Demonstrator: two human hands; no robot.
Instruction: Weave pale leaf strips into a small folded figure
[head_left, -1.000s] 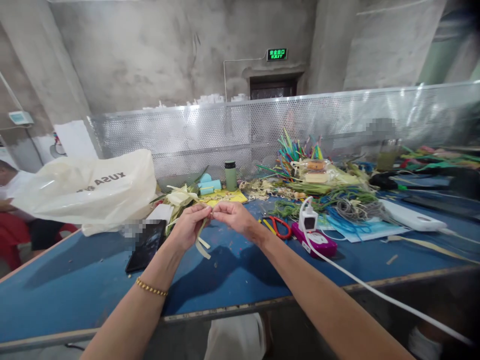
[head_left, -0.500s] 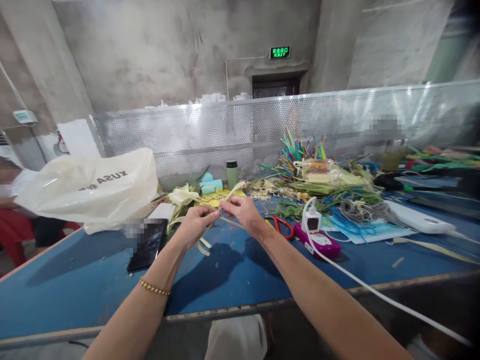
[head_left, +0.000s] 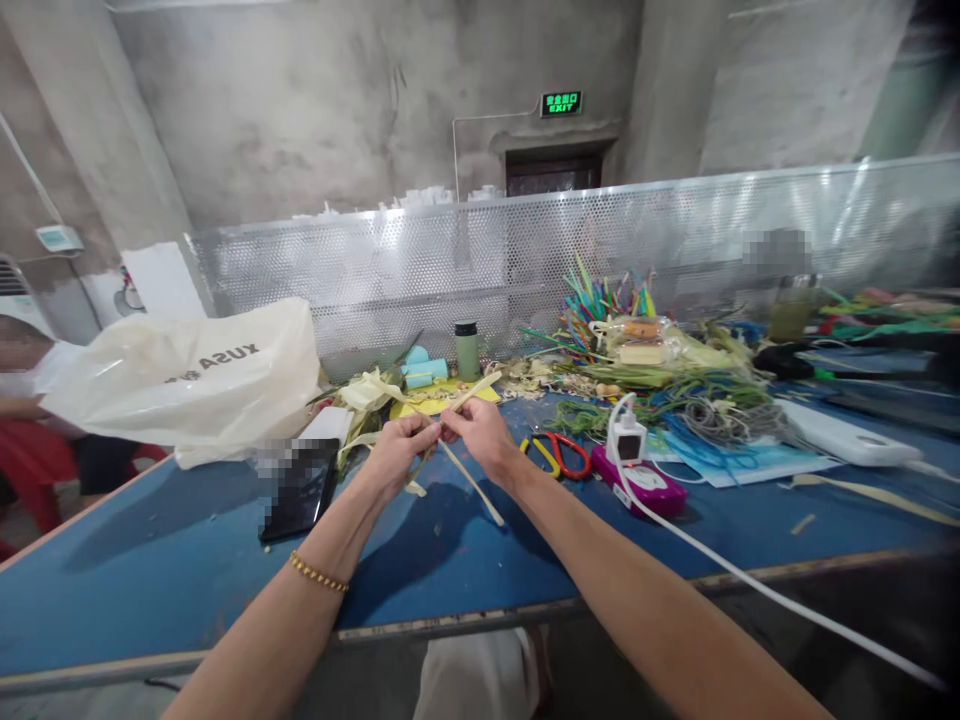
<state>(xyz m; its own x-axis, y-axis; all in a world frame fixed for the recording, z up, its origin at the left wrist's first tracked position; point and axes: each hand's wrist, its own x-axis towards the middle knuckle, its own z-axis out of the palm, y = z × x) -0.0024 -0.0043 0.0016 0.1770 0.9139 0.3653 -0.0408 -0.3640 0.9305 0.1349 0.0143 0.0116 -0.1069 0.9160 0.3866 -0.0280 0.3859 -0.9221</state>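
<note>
My left hand (head_left: 401, 452) and my right hand (head_left: 480, 432) meet above the blue table, fingertips nearly touching. Both are closed in a pinch on pale straw-coloured strips (head_left: 474, 488) that look like dried leaf. One strip end slants down to the right below my fingers; another sticks up past my right fingertips. More strip ends hang beneath my left hand. How the strips cross between the fingers is too small to make out. Just right of my right hand lie scissors (head_left: 571, 456) with red and yellow handles. Behind my left hand is a bunch of pale husk leaves (head_left: 371, 390).
A black tablet (head_left: 300, 490) and a big white plastic bag (head_left: 187, 375) are on the left. A green bottle (head_left: 466, 352) stands behind my hands. To the right are a magenta power box (head_left: 641, 485) with a white cable, tangled cords (head_left: 731, 420) and coloured strips (head_left: 607, 300).
My hands have drawn slightly closer together. A strip end that lay near my right wrist now points down towards the table. The view has shifted slightly.
</note>
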